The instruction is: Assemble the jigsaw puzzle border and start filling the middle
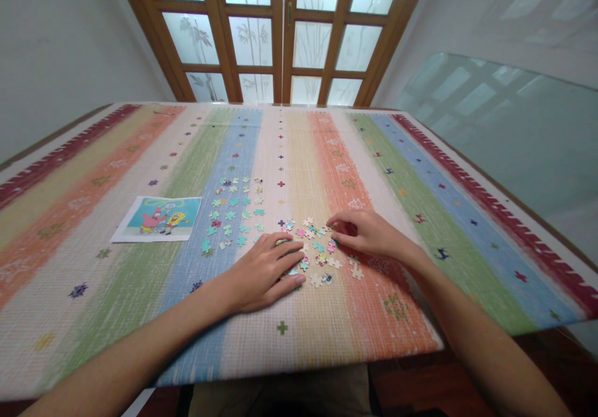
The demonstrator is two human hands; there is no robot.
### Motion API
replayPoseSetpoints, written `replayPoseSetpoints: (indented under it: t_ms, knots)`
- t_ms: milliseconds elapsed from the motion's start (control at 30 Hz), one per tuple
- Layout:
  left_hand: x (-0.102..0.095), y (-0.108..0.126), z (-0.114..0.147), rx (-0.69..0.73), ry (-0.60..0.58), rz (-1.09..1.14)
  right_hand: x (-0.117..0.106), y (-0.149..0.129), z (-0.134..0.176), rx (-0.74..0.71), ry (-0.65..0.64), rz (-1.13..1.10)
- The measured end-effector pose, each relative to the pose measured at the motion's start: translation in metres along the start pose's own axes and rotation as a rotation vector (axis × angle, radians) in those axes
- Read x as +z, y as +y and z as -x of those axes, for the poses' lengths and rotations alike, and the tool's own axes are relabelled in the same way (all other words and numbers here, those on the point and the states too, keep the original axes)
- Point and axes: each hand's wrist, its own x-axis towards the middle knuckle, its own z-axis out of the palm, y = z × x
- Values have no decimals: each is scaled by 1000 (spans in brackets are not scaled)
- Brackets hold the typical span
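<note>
My left hand (266, 275) lies palm down at the left side of a loose heap of jigsaw pieces (319, 247), its fingers stretched out and covering some of them. At the heap's far right edge, my right hand (369, 233) has thumb and forefinger curled together around a small pale jigsaw piece (327, 227), partly hidden by the fingertips. Beyond my left hand, several mostly turquoise pieces (229, 215) are spread out in loose rows on the blue stripe. A printed cartoon picture (163, 219) on white paper lies left of these rows.
A striped, patterned tablecloth (116, 292) covers the table. Its near edge runs just in front of my body. Wooden doors (283, 37) with frosted panes stand behind the far edge. A glass panel (504, 124) leans along the right wall.
</note>
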Motion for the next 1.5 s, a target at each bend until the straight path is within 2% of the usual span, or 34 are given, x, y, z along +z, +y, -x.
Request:
replayPoseSetpoints:
  t_ms: [867, 1033, 1167, 1267, 1400, 1500]
  knots:
    - [-3, -1, -5, 11, -84, -24, 2, 1, -3, 60, 1, 106]
    - [-4, -3, -5, 50, -57, -43, 4, 4, -3, 138, 66, 204]
    - [-3, -4, -4, 51, -46, -47, 9, 8, -3, 227, 216, 236]
    - [-2, -4, -3, 63, -40, -59, 11, 5, -4, 123, 263, 188]
    - [-1, -5, -2, 72, -48, -102, 15, -5, -4, -133, 120, 121]
    - [-1, -5, -3, 72, -56, -123, 21, -8, -3, -201, 76, 114]
